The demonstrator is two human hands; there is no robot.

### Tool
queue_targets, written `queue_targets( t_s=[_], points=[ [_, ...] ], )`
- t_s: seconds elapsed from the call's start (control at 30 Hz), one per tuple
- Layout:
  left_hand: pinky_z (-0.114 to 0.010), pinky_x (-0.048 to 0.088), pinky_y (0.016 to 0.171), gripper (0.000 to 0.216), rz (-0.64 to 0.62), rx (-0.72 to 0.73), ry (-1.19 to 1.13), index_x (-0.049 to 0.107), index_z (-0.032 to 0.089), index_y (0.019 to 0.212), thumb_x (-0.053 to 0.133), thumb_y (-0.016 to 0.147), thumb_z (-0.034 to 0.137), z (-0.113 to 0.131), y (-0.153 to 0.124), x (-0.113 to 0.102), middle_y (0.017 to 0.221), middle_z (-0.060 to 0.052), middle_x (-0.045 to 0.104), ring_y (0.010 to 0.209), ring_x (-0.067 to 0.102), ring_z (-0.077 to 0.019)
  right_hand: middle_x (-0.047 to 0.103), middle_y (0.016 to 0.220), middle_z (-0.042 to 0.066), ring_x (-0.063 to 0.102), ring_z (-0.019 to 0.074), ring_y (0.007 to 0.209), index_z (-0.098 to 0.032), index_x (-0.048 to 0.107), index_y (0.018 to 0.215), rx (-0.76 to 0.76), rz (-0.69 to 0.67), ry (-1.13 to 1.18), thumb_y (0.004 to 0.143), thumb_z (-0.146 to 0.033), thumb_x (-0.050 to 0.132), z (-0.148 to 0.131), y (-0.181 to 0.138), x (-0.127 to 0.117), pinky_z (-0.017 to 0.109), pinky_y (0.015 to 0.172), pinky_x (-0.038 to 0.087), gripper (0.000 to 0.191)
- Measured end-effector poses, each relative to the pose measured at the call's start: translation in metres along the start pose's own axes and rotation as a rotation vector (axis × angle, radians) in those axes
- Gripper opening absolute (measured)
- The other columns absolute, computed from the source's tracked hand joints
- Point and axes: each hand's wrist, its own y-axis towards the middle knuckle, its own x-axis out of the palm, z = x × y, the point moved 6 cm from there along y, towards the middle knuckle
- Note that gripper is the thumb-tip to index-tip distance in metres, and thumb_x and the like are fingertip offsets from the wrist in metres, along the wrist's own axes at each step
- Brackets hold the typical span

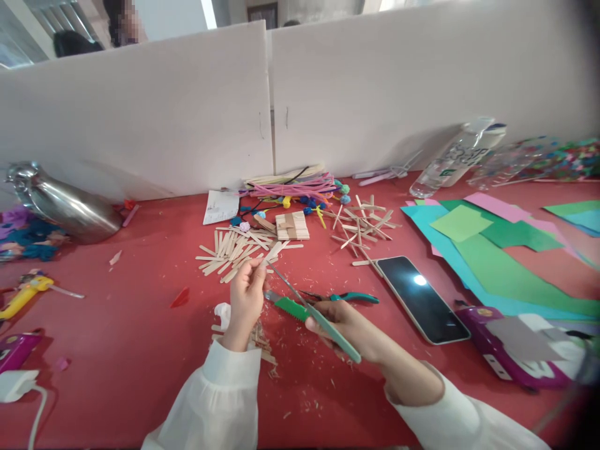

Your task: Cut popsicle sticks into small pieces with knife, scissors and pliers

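Red surface (140, 350) carries the work area; a white partition (178, 119) stands along its far edge. The left hand (248, 284) is above the middle of the surface, with thumb and fingertips pinched together on a thin wooden stick (275, 251). The right hand (344, 325) is clamped around the pale green handle of a knife (334, 334). The thin blade points away from the right hand and ends just beside the left fingertips; whether it touches the stick cannot be told.

Below the blade lie a green cutter (291, 307) and pliers (355, 297) with teal handles. Wood shavings (300, 405) are scattered on the near part of the surface. Beyond the left hand lies a loose pile of flat sticks (227, 250), with a bundle of sticks (293, 226) next to it, held by a brown band. A second loose pile (360, 225) lies to the right.

A phone (422, 300) lies to the right of the pliers, near coloured paper sheets (510, 262). A metal jug (70, 206) is at the far left, and a clear bottle (434, 172) leans near the partition.
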Motion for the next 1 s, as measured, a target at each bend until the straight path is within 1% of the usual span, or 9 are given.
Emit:
queue_targets(
  t_s=[0.03, 0.1, 0.2, 0.3, 0.47, 0.67, 0.83, 0.93, 1.0],
  points=[
    [-0.021, 0.037, 0.045, 0.029, 0.003, 0.001, 0.004, 0.060, 0.020, 0.085, 0.057, 0.081, 0.048, -0.001, 0.000, 0.000, 0.057, 0.004, 0.051, 0.046, 0.047, -0.0110, 0.037, 0.047, -0.007, 0.037, 0.0088, 0.041, -0.023, 0.037, 0.062, 0.000, 0.007, -0.026, 0.082, -0.065, 0.039, 0.000, 0.001, 0.000, 0.022, 0.041, 0.031, 0.047],
    [-0.020, 0.034, 0.043, 0.027, 0.013, 0.008, 0.023, 0.059, 0.020, 0.082, 0.058, 0.081, 0.047, -0.002, 0.001, -0.001, 0.055, 0.005, 0.047, 0.045, 0.043, -0.0106, 0.042, 0.050, -0.005, 0.041, 0.0103, 0.044, -0.022, 0.039, 0.063, 0.016, 0.084, -0.120, 0.083, -0.058, 0.045, 0.001, 0.001, -0.001, 0.023, 0.043, 0.030, 0.042],
    [-0.020, 0.032, 0.043, 0.024, 0.035, 0.026, 0.057, 0.058, 0.020, 0.080, 0.060, 0.079, 0.044, 0.000, 0.001, -0.003, 0.055, 0.004, 0.046, 0.046, 0.041, -0.0110, 0.051, 0.057, -0.001, 0.049, 0.0158, 0.051, -0.021, 0.044, 0.069, 0.079, 0.257, -0.331, 0.082, -0.041, 0.054, 0.002, -0.003, -0.006, 0.026, 0.048, 0.022, 0.026],
    [-0.021, 0.033, 0.045, 0.022, 0.042, 0.049, 0.081, 0.058, 0.020, 0.078, 0.060, 0.078, 0.042, 0.003, 0.000, -0.002, 0.055, 0.004, 0.047, 0.047, 0.042, -0.0118, 0.058, 0.061, 0.004, 0.056, 0.0221, 0.055, -0.020, 0.049, 0.075, 0.137, 0.342, -0.509, 0.080, -0.030, 0.055, 0.000, -0.012, -0.010, 0.028, 0.049, 0.015, 0.013],
    [-0.021, 0.030, 0.043, 0.021, 0.022, 0.087, 0.099, 0.057, 0.020, 0.074, 0.058, 0.077, 0.041, 0.006, -0.003, 0.004, 0.050, 0.006, 0.041, 0.043, 0.038, -0.0113, 0.058, 0.051, 0.002, 0.060, 0.0247, 0.052, -0.021, 0.053, 0.081, 0.177, 0.352, -0.645, 0.083, -0.031, 0.051, -0.002, -0.027, -0.013, 0.026, 0.047, 0.018, 0.011],
    [-0.021, 0.031, 0.043, 0.019, -0.018, 0.145, 0.119, 0.056, 0.020, 0.073, 0.057, 0.078, 0.038, 0.011, -0.005, 0.009, 0.052, 0.005, 0.046, 0.044, 0.041, -0.0118, 0.070, 0.068, 0.007, 0.065, 0.0242, 0.060, -0.020, 0.055, 0.082, 0.198, 0.362, -0.671, 0.084, -0.029, 0.051, -0.012, -0.044, -0.010, 0.025, 0.049, 0.022, 0.010],
    [-0.021, 0.033, 0.045, 0.017, -0.031, 0.193, 0.155, 0.057, 0.019, 0.077, 0.057, 0.082, 0.036, 0.011, -0.008, 0.012, 0.054, 0.005, 0.047, 0.045, 0.042, -0.0110, 0.071, 0.070, 0.007, 0.066, 0.0224, 0.062, -0.020, 0.056, 0.082, 0.223, 0.361, -0.635, 0.085, -0.028, 0.051, -0.019, -0.053, -0.008, 0.025, 0.050, 0.025, 0.010],
    [-0.023, 0.041, 0.051, 0.020, -0.042, 0.209, 0.192, 0.058, 0.016, 0.082, 0.056, 0.087, 0.035, 0.008, -0.009, 0.013, 0.061, 0.004, 0.052, 0.051, 0.048, -0.0100, 0.071, 0.071, 0.006, 0.066, 0.0218, 0.063, -0.020, 0.057, 0.083, 0.225, 0.363, -0.627, 0.087, -0.028, 0.050, -0.021, -0.056, -0.007, 0.024, 0.050, 0.026, 0.011],
    [-0.026, 0.047, 0.058, 0.021, -0.050, 0.208, 0.217, 0.059, 0.013, 0.090, 0.054, 0.091, 0.034, 0.004, -0.009, 0.011, 0.075, 0.001, 0.058, 0.060, 0.055, -0.0107, 0.071, 0.073, 0.007, 0.065, 0.0218, 0.064, -0.020, 0.056, 0.084, 0.218, 0.362, -0.630, 0.088, -0.028, 0.049, -0.022, -0.057, -0.007, 0.024, 0.050, 0.025, 0.012]
  ],
)
